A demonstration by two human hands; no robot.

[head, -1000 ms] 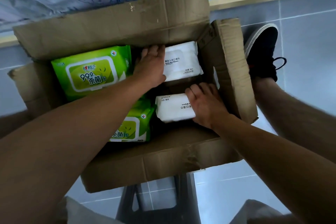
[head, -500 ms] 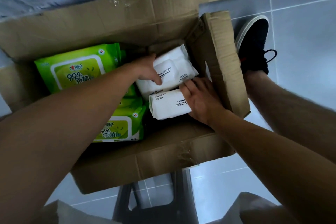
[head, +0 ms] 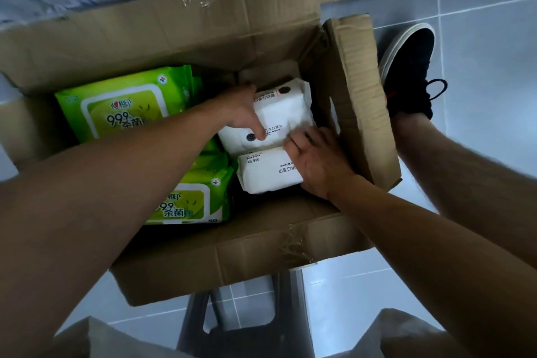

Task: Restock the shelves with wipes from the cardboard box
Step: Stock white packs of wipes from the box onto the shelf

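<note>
Cardboard box [head: 232, 250] propped on stool [head: 247, 328], flaps open for reach. Head view: left hand [head: 241, 113] clamped on upper white wipes pack [head: 279, 113], tilted up, probably for lifting; right hand [head: 316, 162] gripping lower white pack [head: 264, 171]. Green packs [head: 122, 104] stacked alongside, untouched.

Both hands in cardboard box [head: 180, 29], on white packs.
Left hand [head: 241, 113] gripping far white pack [head: 279, 113]; right hand [head: 316, 160] on near white pack [head: 264, 171]; green packs [head: 122, 101] along left wall.

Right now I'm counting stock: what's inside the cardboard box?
Inside the cardboard box: two green wipe packs on the left, two white wipe packs on the right, held by the left hand and right hand. Arms and packs hide anything beneath.
</note>
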